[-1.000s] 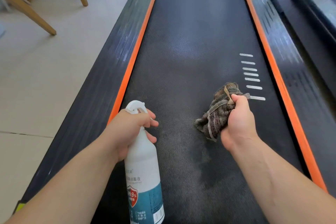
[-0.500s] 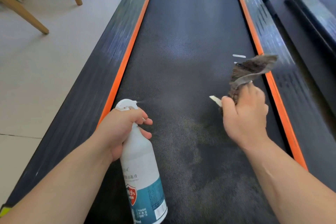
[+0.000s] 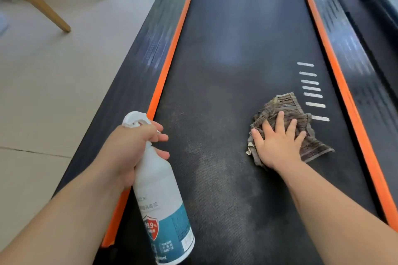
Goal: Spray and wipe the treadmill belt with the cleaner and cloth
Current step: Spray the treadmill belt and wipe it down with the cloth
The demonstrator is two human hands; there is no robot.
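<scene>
1. The white plastic spray bottle (image 3: 159,200) is gripped at its neck by the left hand (image 3: 131,146), ready for spraying the black textured treadmill belt (image 3: 237,49).
2. The crumpled brown striped cloth (image 3: 282,103) is pressed onto the belt's right side by the spread right hand (image 3: 277,142), presumably to distribute wiping pressure.

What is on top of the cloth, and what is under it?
The right hand lies flat on the cloth, fingers spread. Under it is the treadmill belt; that patch of belt is hidden.
</scene>
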